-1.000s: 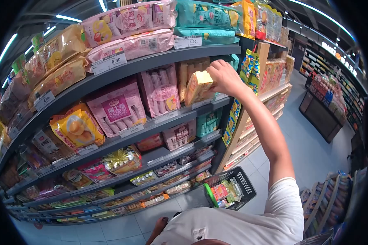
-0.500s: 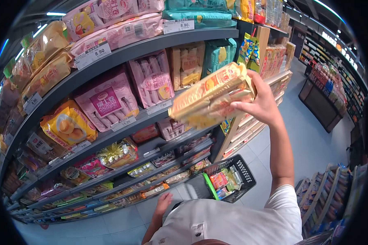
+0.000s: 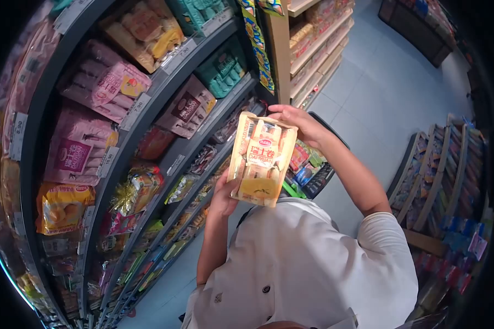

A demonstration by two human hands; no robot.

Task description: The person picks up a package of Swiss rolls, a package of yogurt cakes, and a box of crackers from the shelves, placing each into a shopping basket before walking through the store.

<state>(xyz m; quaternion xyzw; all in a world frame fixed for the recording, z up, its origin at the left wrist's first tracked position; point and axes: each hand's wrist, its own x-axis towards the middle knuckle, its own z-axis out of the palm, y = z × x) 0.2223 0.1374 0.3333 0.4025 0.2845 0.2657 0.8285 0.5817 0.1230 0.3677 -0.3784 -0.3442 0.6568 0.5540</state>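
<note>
now the right hand (image 3: 299, 122) grips the top edge of a yellow snack packet (image 3: 261, 159), fingers curled over its upper right corner and the thumb in front. the left hand (image 3: 223, 193) comes up from below and clasps the packet's lower left side, mostly hidden behind it, with only the thumb side and wrist showing. the packet is held upright between the two hands, in front of the chest and close to the camera, its printed face turned toward the viewer; it shows rows of pale rolled cakes through a clear window, a red label in the middle and a yellow picture near the bottom.

just behind the packet, on the floor beyond the right forearm, sits a black shopping basket (image 3: 323, 176) with a green handle, holding several coloured items. the white shirt (image 3: 307, 268) of the person fills the near bottom of the view.

to the left, dark shelves (image 3: 148, 109) curve away, packed with goods: pink packets (image 3: 79, 145) on the upper levels, teal packets (image 3: 222, 68) farther along, an orange-yellow bag (image 3: 60, 207) lower left, and smaller wrapped sweets on the bottom rows. white price tags run along the shelf edges. far ahead stands a wooden rack (image 3: 307, 49) of boxed goods, and on the right, across the pale tiled floor (image 3: 379, 93), another low display (image 3: 439, 181) of packets.
</note>
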